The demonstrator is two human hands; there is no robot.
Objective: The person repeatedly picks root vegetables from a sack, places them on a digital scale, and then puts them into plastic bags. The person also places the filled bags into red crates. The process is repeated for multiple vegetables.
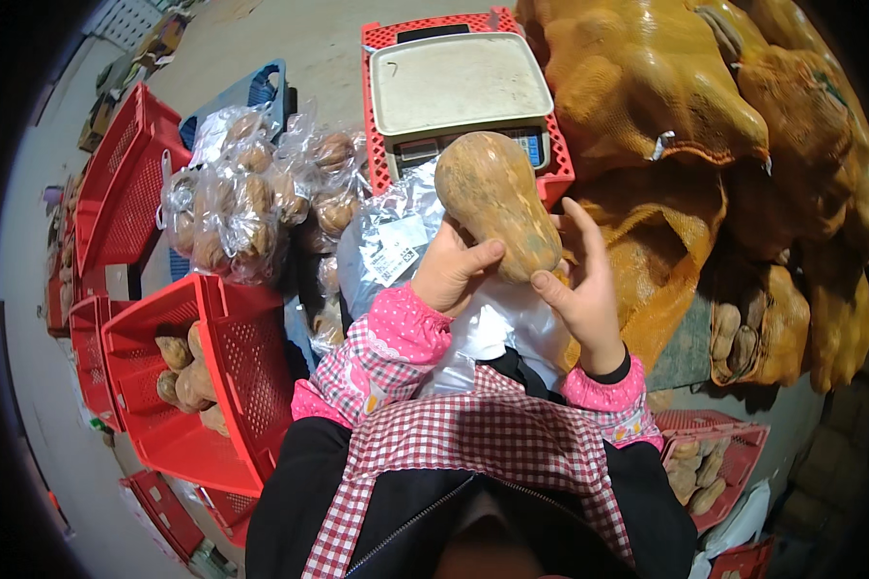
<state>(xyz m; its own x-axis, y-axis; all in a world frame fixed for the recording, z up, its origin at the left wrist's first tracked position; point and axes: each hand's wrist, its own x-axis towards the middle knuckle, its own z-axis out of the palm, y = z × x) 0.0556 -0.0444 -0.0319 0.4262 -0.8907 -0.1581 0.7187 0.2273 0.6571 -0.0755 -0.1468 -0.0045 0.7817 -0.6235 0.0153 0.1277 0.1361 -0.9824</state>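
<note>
The person is holding a tan butternut squash (497,205) up in front of the chest, with both hands gripping its lower, narrower end while the rounder end is pointing away, toward the far side. The left hand (452,268) is closing around the squash from the left, its thumb lying across the near face of the skin. The right hand (581,280) is cupping it from the right, fingers spread and curled against the skin, the thumb pressing on the bottom tip. Just under the hands, a clear plastic bag (396,241) with a white label is hanging loosely against the checked apron.

Beyond the squash, a weighing scale (454,82) with a flat pale pan is sitting on an upturned red crate (560,174). To the left of the scale, several squashes wrapped in clear bags (246,203) are lying heaped together. Nearer on the left, an open red crate (232,386) is holding a few loose squashes at its bottom, with more red crates stacked farther left. On the right, big orange mesh sacks (666,87) are bulging with produce, and another red crate (734,458) with squashes is sitting near the person's right elbow.
</note>
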